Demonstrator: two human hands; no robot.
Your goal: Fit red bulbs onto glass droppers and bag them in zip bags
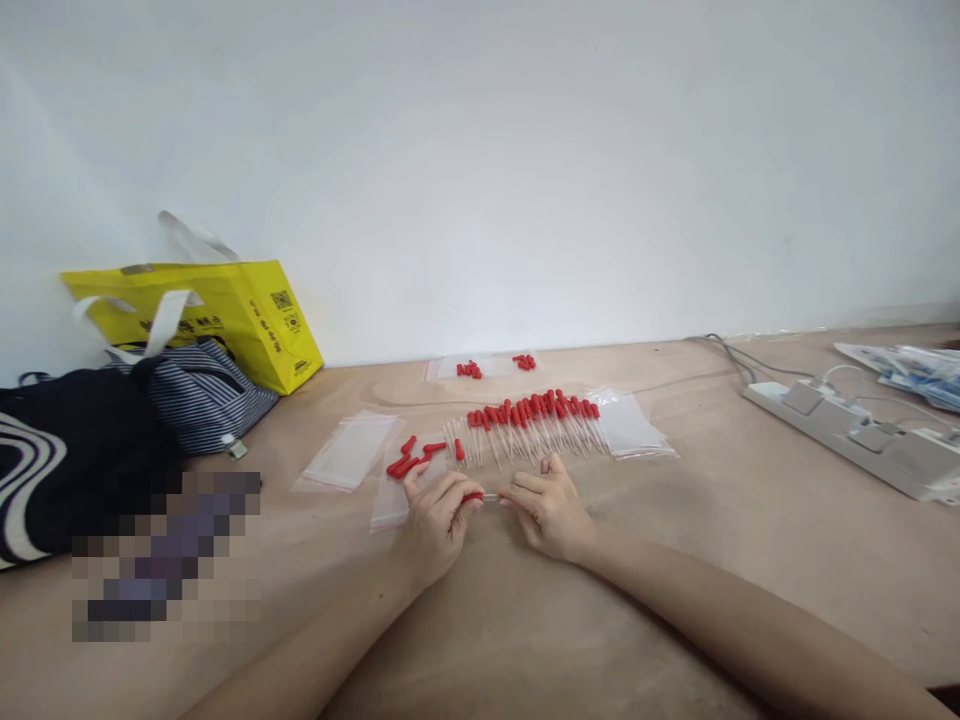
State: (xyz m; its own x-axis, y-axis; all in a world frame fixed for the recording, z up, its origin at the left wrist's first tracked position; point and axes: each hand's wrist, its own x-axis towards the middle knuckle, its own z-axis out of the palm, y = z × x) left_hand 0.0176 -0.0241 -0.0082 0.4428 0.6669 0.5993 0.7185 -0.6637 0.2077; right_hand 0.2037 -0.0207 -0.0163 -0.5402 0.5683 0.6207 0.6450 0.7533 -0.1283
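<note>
Near the middle of the table, my left hand [437, 515] pinches a small red sleeve-like cap [472, 496]. My right hand [551, 510] grips a thin pale stick [491, 497] that meets the red cap between both hands; how deep it sits inside cannot be seen. Just beyond my hands lies a row of pale sticks [517, 440] tipped with red caps [536, 408]. Several loose red caps [405, 467] lie beside my left hand, partly on a clear plastic bag [384, 505].
Flat clear bags [352, 450] lie left, with another stack [637, 430] right. A bag with red pieces [491, 367] lies near the wall. A yellow bag [259, 320], striped pouch [217, 390] and black bag [90, 450] stand left. A power strip [832, 435] sits right.
</note>
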